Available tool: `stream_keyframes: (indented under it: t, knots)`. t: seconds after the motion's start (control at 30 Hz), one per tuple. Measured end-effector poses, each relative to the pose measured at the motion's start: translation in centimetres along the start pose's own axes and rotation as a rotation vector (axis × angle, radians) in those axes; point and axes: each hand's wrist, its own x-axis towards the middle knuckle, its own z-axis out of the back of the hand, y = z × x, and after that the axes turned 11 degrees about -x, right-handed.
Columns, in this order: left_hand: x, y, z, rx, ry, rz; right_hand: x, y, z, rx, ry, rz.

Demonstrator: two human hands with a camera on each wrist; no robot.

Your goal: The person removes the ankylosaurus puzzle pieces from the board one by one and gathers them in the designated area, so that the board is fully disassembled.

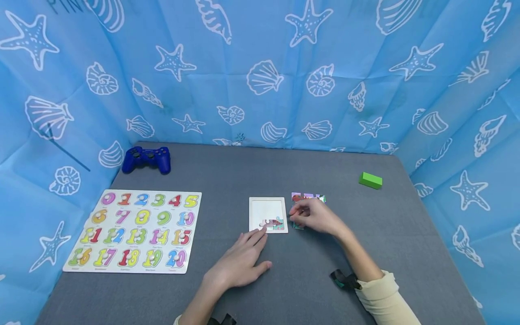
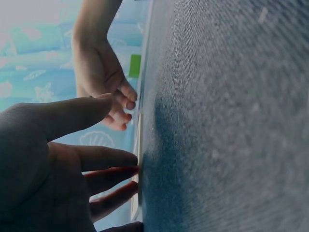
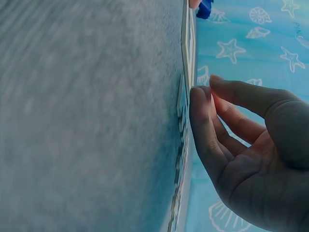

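Note:
My left hand (image 1: 239,262) lies with fingers spread, its fingertips at the lower edge of a small white puzzle tray (image 1: 266,210). Joined jigsaw pieces (image 1: 273,223) with a red and green picture sit in the tray's lower right part. In the left wrist view, the left fingers (image 2: 108,157) reach the tray's thin edge. Right of the tray, my right hand (image 1: 314,216) hovers low over loose jigsaw pieces (image 1: 308,197), partly covering them. The right wrist view has its bent thumb and fingertips (image 3: 200,99) close together, with no piece showing between them.
A number puzzle board (image 1: 134,232) with knobbed pieces lies at the left. Behind it is a blue game controller (image 1: 146,159). A green block (image 1: 370,180) lies at the back right. A blue seashell-patterned curtain (image 1: 260,113) surrounds the grey table (image 1: 219,176).

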Motion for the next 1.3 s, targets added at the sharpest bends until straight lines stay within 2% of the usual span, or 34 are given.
stream_keyframes:
  t: [0.43,0.87,1.3]
  knots:
    - [-0.1,0.3,0.0,0.009,-0.001,-0.001,1.0,1.3,-0.9,-0.043,0.032,0.048]
    - [-0.3,0.3,0.2,-0.022,0.022,0.019,1.0,1.6,-0.5,-0.075,0.019,0.035]
    - [-0.2,0.4,0.4,0.015,-0.029,-0.024,1.3,1.7,-0.8,-0.077,0.037,0.051]
